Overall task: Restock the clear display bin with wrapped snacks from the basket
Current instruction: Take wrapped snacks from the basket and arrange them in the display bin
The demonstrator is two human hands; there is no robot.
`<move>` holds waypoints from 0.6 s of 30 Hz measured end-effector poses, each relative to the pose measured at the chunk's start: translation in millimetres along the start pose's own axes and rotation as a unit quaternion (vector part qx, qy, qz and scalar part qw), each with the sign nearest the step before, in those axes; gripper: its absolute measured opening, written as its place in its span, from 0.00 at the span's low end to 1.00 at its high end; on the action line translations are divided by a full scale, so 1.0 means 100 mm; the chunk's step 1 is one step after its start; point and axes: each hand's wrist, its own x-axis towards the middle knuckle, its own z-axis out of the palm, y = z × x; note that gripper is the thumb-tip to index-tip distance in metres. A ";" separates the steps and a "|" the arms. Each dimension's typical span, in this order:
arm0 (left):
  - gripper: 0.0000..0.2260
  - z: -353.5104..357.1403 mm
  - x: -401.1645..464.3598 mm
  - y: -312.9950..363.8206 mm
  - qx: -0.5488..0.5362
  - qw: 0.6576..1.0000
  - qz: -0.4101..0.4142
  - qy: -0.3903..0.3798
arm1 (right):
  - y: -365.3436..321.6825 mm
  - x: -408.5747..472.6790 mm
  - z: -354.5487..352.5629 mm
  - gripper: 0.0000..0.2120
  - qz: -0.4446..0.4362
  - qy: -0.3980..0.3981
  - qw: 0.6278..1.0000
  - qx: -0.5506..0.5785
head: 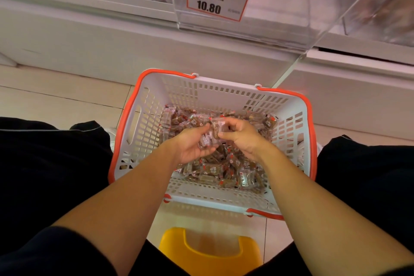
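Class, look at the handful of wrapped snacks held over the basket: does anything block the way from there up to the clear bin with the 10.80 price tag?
Nothing visible does. Both hands, left hand and right hand, hold wrapped snacks above the basket. The clear display bin sits on the shelf above and beyond it, with open air between.

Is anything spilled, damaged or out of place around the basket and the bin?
Nothing stands out. The wrapped snacks all lie inside the basket, none on the floor. Both hands, left hand and right hand, hold a few over the pile. The clear display bin above looks empty and undamaged.
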 end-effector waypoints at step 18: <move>0.18 0.29 -0.01 0.02 -0.019 0.985 0.159 0.070 | 0.04 0.00 0.19 0.22 -0.060 0.163 0.980 0.093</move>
